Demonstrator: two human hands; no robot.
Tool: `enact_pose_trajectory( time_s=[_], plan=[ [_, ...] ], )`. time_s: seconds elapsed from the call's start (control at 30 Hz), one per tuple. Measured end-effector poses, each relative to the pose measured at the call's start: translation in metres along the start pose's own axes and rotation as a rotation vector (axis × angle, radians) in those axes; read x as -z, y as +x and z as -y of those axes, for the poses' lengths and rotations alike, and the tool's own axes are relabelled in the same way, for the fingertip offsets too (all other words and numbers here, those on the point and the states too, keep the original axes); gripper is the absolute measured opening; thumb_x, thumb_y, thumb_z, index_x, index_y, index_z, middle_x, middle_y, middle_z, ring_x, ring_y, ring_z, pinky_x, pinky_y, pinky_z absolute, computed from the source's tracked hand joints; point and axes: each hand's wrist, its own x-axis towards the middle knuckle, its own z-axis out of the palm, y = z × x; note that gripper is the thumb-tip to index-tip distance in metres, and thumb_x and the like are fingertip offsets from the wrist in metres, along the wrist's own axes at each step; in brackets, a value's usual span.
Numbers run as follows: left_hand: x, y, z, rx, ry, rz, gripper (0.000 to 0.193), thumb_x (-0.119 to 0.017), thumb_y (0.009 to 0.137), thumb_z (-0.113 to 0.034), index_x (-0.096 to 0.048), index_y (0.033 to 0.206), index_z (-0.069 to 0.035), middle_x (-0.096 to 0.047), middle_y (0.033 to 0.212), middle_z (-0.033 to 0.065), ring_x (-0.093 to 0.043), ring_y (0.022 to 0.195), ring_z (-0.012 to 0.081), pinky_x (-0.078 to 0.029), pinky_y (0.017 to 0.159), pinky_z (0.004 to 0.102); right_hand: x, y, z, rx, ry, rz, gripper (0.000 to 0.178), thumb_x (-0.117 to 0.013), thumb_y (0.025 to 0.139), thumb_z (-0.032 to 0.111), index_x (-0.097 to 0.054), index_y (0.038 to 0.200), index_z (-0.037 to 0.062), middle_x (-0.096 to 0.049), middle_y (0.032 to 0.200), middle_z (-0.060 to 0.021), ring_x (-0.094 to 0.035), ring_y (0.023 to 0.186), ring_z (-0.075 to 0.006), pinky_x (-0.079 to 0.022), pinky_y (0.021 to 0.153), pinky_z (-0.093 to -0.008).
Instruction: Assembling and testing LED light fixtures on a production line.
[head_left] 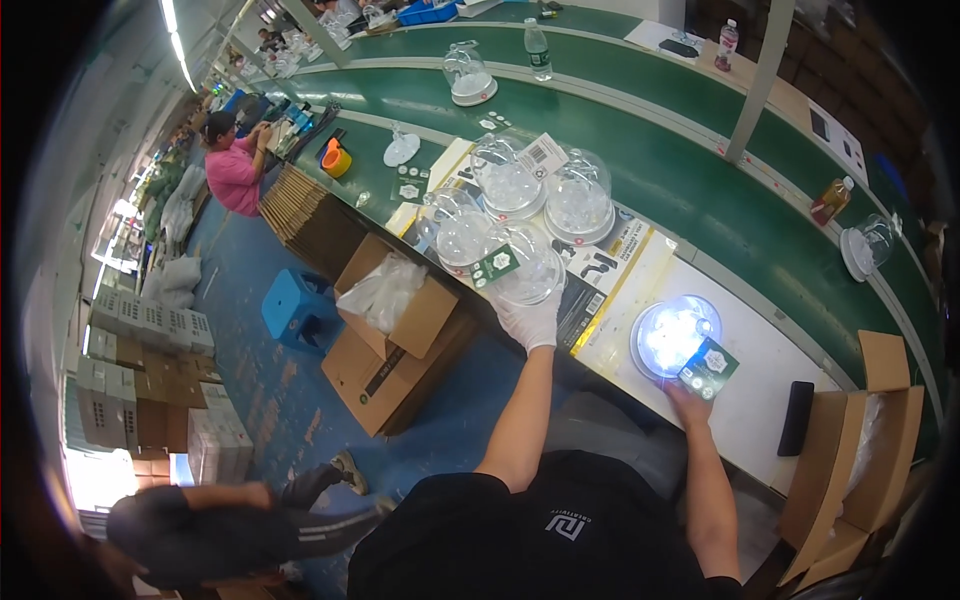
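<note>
My left hand, in a white glove, grips the near rim of a clear dome lamp with a green card tag on it. Its fingertips are partly hidden by the lamp. Close behind stand more clear domes on white bases, one dome to the right and another dome to the left. A white label tag lies over the back ones. On the right, my right hand holds the near edge of a brightly lit dome lamp, whose green card tag hangs beside the fingers.
Flat printed cartons cover part of the white bench. A black oblong object lies near an open carton at right. Beyond runs a green conveyor. Left are a box of plastic bags, a blue stool and a walking person.
</note>
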Motion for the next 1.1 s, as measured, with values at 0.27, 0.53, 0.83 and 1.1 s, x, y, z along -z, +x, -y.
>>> enact_pose_trajectory(
  time_s=[0.27, 0.53, 0.83, 1.1],
  plan=[
    [0.001, 0.036, -0.001, 0.063, -0.149, 0.033, 0.137, -0.099, 0.050, -0.042, -0.026, 0.157, 0.001, -0.044, 0.153, 0.0242, -0.046, 0.141, 0.0365, -0.036, 0.120, 0.0404, -0.005, 0.010, -0.057, 0.013, -0.099, 0.013, 0.115, -0.102, 0.053, 0.047, -0.043, 0.139, 0.0000, -0.063, 0.128, -0.0120, -0.060, 0.121, -0.0284, -0.044, 0.110, -0.0405],
    [0.003, 0.078, 0.028, 0.077, -0.095, 0.037, 0.134, -0.096, 0.053, -0.047, -0.027, 0.158, 0.001, -0.054, 0.141, 0.0299, -0.056, 0.126, 0.0455, -0.045, 0.108, 0.0489, 0.015, 0.000, 0.018, 0.125, -0.183, 0.132, 0.082, -0.081, 0.069, 0.070, -0.068, 0.125, 0.0122, -0.069, 0.130, -0.0050, -0.054, 0.132, -0.0232, -0.013, 0.128, -0.0491],
    [0.000, 0.109, 0.055, -0.022, -0.127, 0.050, 0.127, -0.096, 0.059, -0.037, -0.026, 0.158, 0.003, -0.044, 0.152, 0.0269, -0.046, 0.141, 0.0387, -0.039, 0.117, 0.0428, 0.022, 0.000, 0.034, 0.167, -0.189, 0.126, 0.087, -0.082, 0.068, 0.069, -0.066, 0.133, 0.0137, -0.063, 0.140, -0.0067, -0.037, 0.148, -0.0256, -0.012, 0.127, -0.0545],
    [0.028, 0.062, 0.056, 0.142, -0.346, -0.015, 0.095, -0.079, 0.091, -0.027, -0.021, 0.157, 0.009, -0.031, 0.159, 0.0321, -0.036, 0.148, 0.0392, -0.029, 0.124, 0.0445, -0.055, -0.015, 0.079, 0.228, -0.289, -0.034, 0.121, -0.087, 0.075, 0.040, -0.011, 0.159, -0.0039, -0.036, 0.160, -0.0265, -0.037, 0.150, -0.0356, -0.012, 0.125, -0.0598]
  ],
)
